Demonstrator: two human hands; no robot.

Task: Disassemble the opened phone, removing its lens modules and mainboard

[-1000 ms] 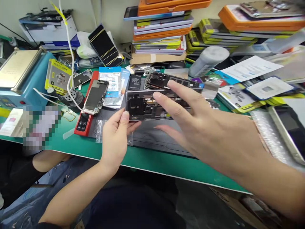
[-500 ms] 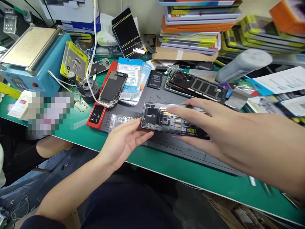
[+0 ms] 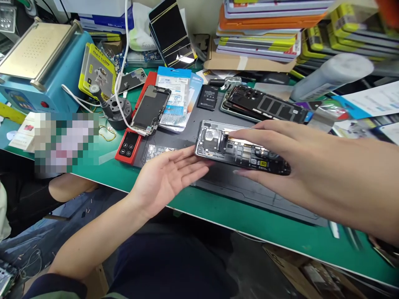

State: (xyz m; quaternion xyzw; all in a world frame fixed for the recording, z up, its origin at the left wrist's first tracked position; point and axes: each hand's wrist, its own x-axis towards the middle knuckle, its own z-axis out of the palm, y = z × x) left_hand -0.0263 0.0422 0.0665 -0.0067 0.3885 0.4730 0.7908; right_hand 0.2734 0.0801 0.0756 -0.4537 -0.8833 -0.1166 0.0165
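An opened phone body with bare circuitry is held just above the dark work mat. My right hand grips it along its long sides, fingers over the top edge and thumb under the near edge. My left hand lies open, palm up, with its fingertips touching the phone's left end. A second opened phone lies on the mat behind.
A green bench carries a red device with a phone screen part on it, blue packets, a small battery, a blue heating machine, a grey cylinder and stacked boxes.
The phone body came down from upright to nearly flat near the mat. My right hand closed round its long sides. My left hand let go of its left end and opened, palm up.
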